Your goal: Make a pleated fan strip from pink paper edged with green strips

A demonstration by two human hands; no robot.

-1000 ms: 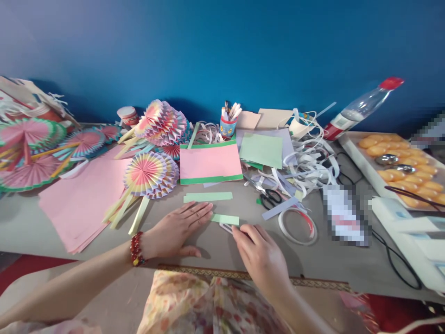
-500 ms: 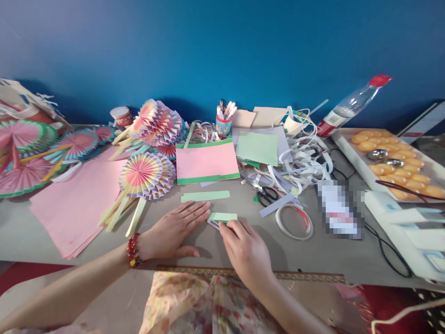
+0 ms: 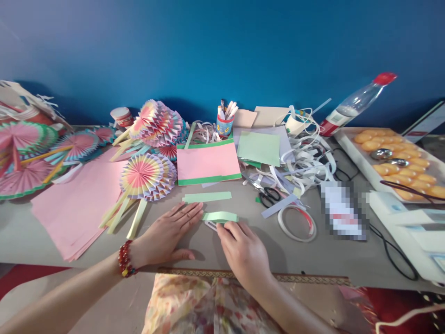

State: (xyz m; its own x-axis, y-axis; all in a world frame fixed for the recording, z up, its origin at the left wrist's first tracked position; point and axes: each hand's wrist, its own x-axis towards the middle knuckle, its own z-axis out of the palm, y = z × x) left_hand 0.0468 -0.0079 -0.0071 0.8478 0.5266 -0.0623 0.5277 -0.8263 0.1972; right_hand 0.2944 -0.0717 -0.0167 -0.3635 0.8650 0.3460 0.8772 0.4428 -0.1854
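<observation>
My left hand (image 3: 174, 234) lies flat on the table, fingers stretched out, its fingertips at the left end of a light green paper strip (image 3: 219, 216). That strip bows up slightly in its middle. My right hand (image 3: 243, 253) is closed just below the strip, its fingers on a narrow pale tool with a slot (image 3: 210, 226); most of the tool is hidden under the fingers, and its kind is unclear. A second green strip (image 3: 207, 196) lies flat beyond. Behind it sits a pink paper card with green borders (image 3: 208, 161).
Pleated paper fans (image 3: 142, 176) and pink sheets (image 3: 74, 208) lie on the left. To the right are black-handled scissors (image 3: 269, 196), a tape roll (image 3: 281, 226), paper scraps (image 3: 309, 157), a tilted bottle (image 3: 347, 111) and a tray of orange pieces (image 3: 342, 135).
My left hand has slid a little to the left, uncovering more of the near green strip. The strip, flat before, now arches up. My right hand stays in nearly the same place.
</observation>
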